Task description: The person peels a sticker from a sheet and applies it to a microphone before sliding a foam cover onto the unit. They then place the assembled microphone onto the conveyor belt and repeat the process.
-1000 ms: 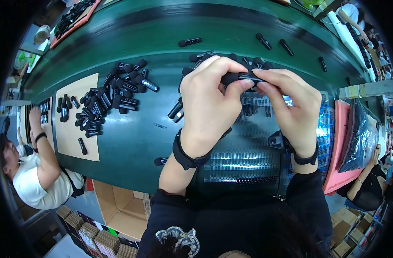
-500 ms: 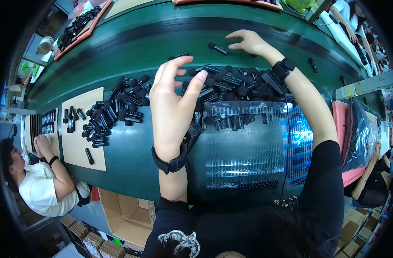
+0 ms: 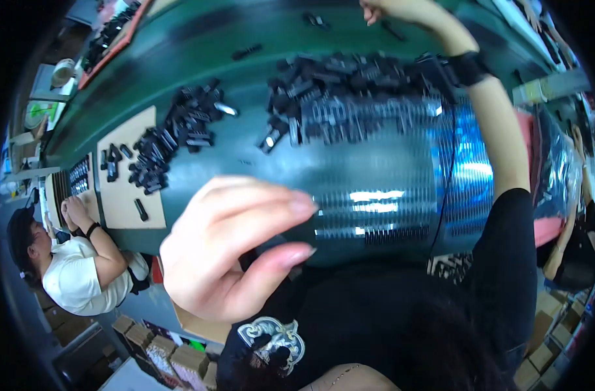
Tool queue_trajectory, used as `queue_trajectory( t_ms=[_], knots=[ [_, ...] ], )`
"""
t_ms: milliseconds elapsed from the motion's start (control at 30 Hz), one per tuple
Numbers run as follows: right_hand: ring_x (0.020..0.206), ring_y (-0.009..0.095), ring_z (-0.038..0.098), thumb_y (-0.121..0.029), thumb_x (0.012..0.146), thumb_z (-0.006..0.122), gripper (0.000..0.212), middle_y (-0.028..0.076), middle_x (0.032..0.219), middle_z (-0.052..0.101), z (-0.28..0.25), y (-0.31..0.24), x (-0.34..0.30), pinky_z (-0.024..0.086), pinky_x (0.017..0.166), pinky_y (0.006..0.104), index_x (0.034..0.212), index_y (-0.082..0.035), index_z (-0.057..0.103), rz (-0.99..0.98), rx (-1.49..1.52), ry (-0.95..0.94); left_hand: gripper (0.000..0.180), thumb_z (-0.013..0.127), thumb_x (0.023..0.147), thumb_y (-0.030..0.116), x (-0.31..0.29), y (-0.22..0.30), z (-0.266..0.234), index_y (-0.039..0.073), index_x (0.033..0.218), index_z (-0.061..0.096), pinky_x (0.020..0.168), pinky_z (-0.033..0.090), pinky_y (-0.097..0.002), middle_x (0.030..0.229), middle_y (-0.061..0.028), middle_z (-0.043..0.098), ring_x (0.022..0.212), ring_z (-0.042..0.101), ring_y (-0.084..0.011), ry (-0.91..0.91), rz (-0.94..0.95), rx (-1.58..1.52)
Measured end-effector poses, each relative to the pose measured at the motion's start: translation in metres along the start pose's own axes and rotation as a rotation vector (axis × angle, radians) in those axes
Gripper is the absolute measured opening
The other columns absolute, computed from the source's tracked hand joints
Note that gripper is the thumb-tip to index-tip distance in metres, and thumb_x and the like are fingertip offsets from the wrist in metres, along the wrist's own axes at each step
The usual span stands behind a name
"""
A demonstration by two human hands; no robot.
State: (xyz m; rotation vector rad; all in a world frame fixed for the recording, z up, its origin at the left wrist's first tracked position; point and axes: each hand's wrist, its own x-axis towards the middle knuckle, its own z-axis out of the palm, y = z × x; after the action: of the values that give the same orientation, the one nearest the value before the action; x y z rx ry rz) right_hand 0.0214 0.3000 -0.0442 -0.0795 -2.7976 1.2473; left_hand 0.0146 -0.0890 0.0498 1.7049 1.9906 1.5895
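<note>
My left hand (image 3: 229,244) hovers close to the camera over the near edge of the green table, blurred. Its fingers curve with a gap to the thumb, and nothing shows between them. My right hand (image 3: 401,9) reaches to the far side, partly cut off by the top edge, its fingers bent and smeared by motion. Right below it lies a black stick-shaped piece (image 3: 394,30). Small black clip-on microphones with foam tops form a pile (image 3: 343,78) between my arms. A clear slotted plastic sheet (image 3: 375,173) lies in front of that pile, partly over it.
Left of centre sits a second microphone pile (image 3: 173,130), partly on a tan board (image 3: 125,218). Blue film (image 3: 470,163) lies right of the clear sheet, with a dark cord between. A person (image 3: 82,260) works at the left; another person's arm (image 3: 561,251) shows at the right.
My left hand has drawn back from the central pile toward me and the camera. My right hand has moved farther away across the table. The view has shifted.
</note>
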Motion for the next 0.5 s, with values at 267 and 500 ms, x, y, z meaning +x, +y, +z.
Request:
queue_trajectory(
  t_ms=[267, 500],
  knots=[
    [0.051, 0.009, 0.054, -0.009, 0.082, 0.051, 0.022, 0.007, 0.064, 0.058, 0.134, -0.099, -0.101, 0.045, 0.047, 0.0210, 0.101, 0.000, 0.055, -0.030, 0.248, -0.427, 0.026, 0.061, 0.066, 0.005, -0.044, -0.040, 0.117, -0.001, 0.091, 0.054, 0.070, 0.044, -0.0352, 0.085, -0.0145, 0.054, 0.080, 0.053, -0.0299, -0.596, -0.135, 0.124],
    [0.054, 0.009, 0.054, -0.007, 0.081, 0.051, 0.021, 0.007, 0.068, 0.057, 0.182, -0.051, -0.139, 0.046, 0.051, 0.0215, 0.102, -0.001, 0.054, 0.119, 0.422, -0.300, 0.021, 0.058, 0.065, 0.001, -0.100, -0.051, 0.176, -0.002, 0.085, 0.053, 0.070, 0.042, -0.0348, 0.079, -0.0133, 0.051, 0.076, 0.050, -0.0288, -0.630, -0.171, 0.159]
  ],
)
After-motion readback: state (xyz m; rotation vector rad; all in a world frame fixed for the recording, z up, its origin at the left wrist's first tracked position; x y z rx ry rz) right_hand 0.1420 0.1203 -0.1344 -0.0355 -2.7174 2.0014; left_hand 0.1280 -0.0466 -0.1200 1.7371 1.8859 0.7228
